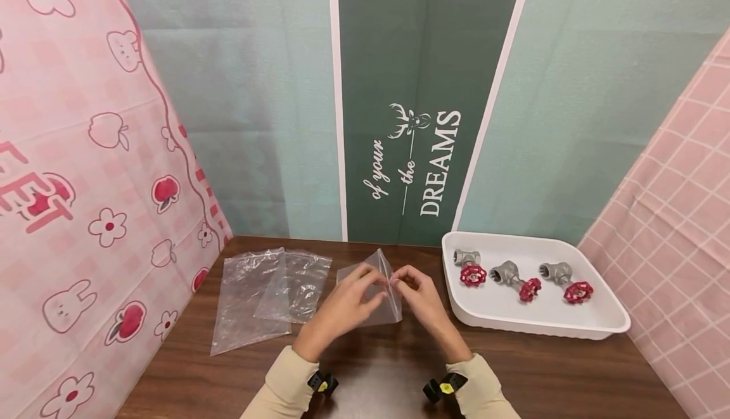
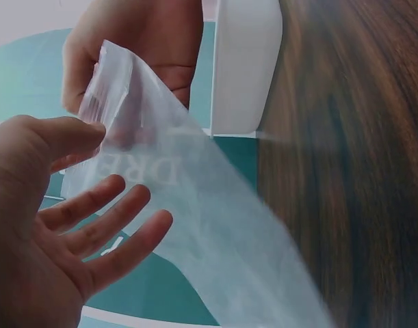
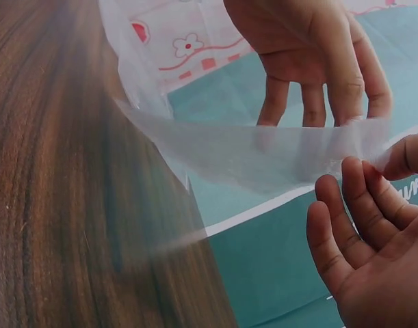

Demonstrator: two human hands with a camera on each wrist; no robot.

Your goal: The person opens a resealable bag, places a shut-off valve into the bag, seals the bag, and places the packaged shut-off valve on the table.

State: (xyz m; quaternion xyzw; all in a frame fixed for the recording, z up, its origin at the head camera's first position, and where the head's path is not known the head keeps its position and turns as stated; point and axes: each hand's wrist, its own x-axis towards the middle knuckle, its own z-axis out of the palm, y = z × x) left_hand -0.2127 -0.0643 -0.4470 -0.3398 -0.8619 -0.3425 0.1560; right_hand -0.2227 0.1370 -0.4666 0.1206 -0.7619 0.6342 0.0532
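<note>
Both hands hold a clear zip bag (image 1: pixel 388 308) by its top edge, raised over the table in front of the body. My left hand (image 1: pixel 349 302) pinches the edge between thumb and index finger; its other fingers spread along the plastic in the left wrist view. Close beside it, my right hand (image 1: pixel 421 295) pinches the same edge with thumb and fingertips. In the right wrist view the bag (image 3: pixel 243 154) hangs as a thin, see-through sheet between the left hand (image 3: pixel 318 48) and the right hand (image 3: pixel 373 225).
Two more clear zip bags, one bag (image 1: pixel 242 305) partly overlapped by another bag (image 1: pixel 305 286), lie flat on the wooden table (image 1: pixel 376 374) to the left. At the right stands a white tray (image 1: pixel 536 324) with three metal valves (image 1: pixel 504 273) that have red handwheels. Printed curtains enclose the table.
</note>
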